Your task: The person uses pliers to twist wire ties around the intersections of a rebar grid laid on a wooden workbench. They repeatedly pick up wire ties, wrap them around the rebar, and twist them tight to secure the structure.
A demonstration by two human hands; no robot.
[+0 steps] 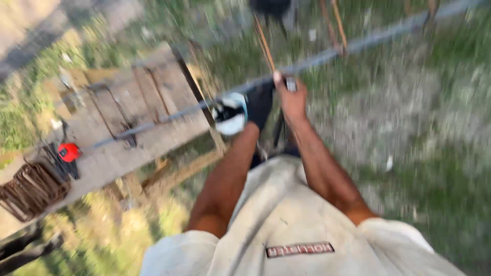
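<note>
The whole view is motion-blurred. A long grey steel rod (353,47) runs diagonally from a wooden bench to the upper right. My right hand (292,102) reaches forward and closes on the rod, thumb up, with a small grey object by the fingers. My left arm stretches toward the rod further left. My left hand (258,105) shows only as a dark shape beside a round white and blue object (230,115); its grip is unclear. My pale shirt fills the bottom of the view.
A rough wooden bench (153,102) stands at left. On it are a red tape measure (69,152) and a stack of rusty wire stirrups (30,189). Thin orange rods (266,46) rise at the top. Grass and bare soil surround everything.
</note>
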